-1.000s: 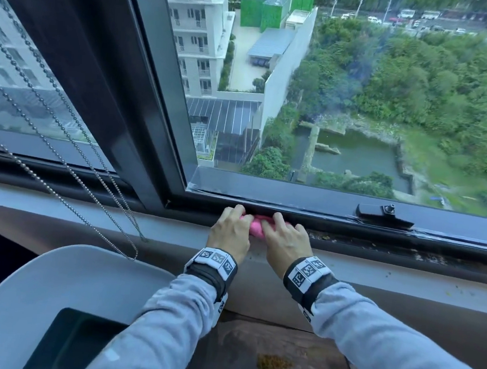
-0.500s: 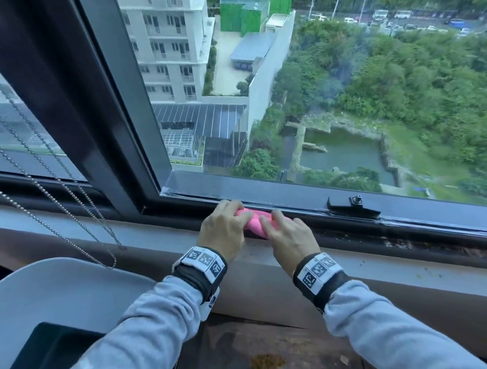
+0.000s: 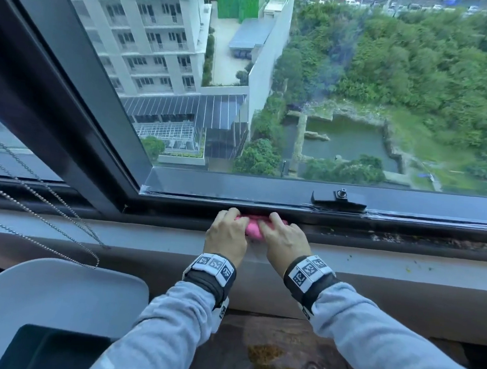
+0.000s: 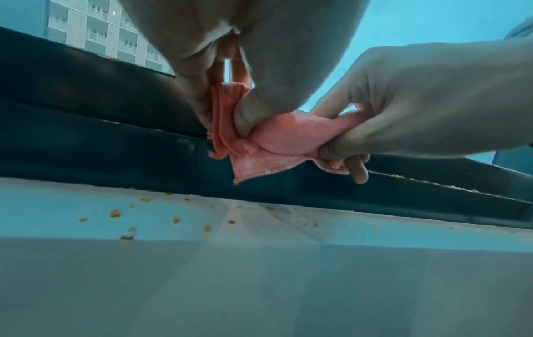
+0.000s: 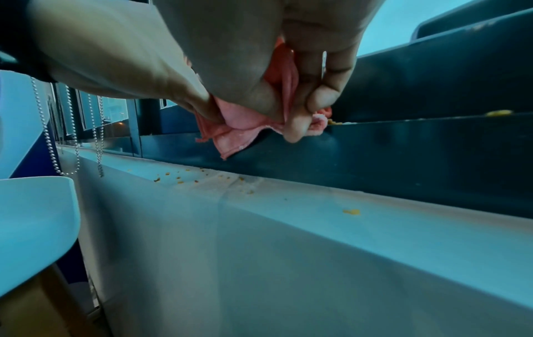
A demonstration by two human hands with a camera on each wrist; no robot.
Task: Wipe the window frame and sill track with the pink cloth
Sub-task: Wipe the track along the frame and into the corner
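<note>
The pink cloth (image 3: 252,228) is bunched between both hands at the dark sill track (image 3: 379,236), just below the window frame (image 3: 236,188). My left hand (image 3: 228,231) pinches its left part between thumb and fingers, plain in the left wrist view on the cloth (image 4: 277,146). My right hand (image 3: 283,238) grips the right part, thumb pressed against the folds of the cloth (image 5: 245,130). A loose corner hangs down over the track's front wall (image 4: 375,189). Most of the cloth is hidden under the fingers in the head view.
Yellow crumbs (image 4: 115,213) lie on the pale sill ledge (image 3: 406,266) and dirt fills the track to the right (image 3: 437,241). A black window latch (image 3: 339,200) sits on the frame. Bead chains (image 3: 36,216) hang at left over a white chair back (image 3: 50,294).
Both hands with the cloth have stayed at the same stretch of track; the fingers shifted a little on the cloth. The head camera has turned, so the view slid left.
</note>
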